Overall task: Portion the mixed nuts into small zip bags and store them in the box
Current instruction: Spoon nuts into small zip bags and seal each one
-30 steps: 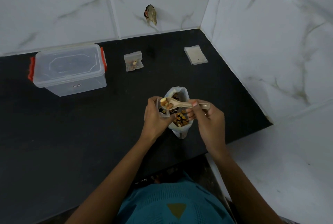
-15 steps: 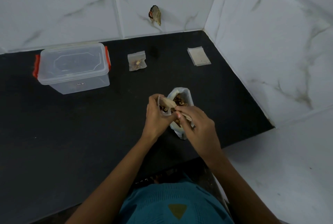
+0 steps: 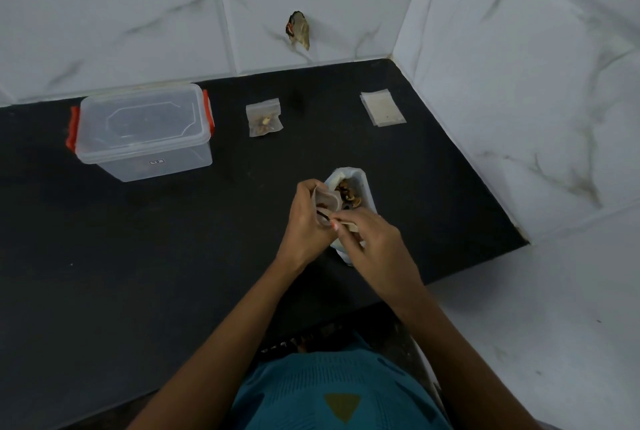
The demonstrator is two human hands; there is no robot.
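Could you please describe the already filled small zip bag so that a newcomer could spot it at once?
Look along the back edge of the black countertop, by the tiled wall. Between the clear box with orange latches on the left and the flat stack of empty bags on the right lies the filled zip bag. It alone lies flat with nuts showing through it.

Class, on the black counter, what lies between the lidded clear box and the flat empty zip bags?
Head view: one filled zip bag lies between the box and the empty bags, touching neither.
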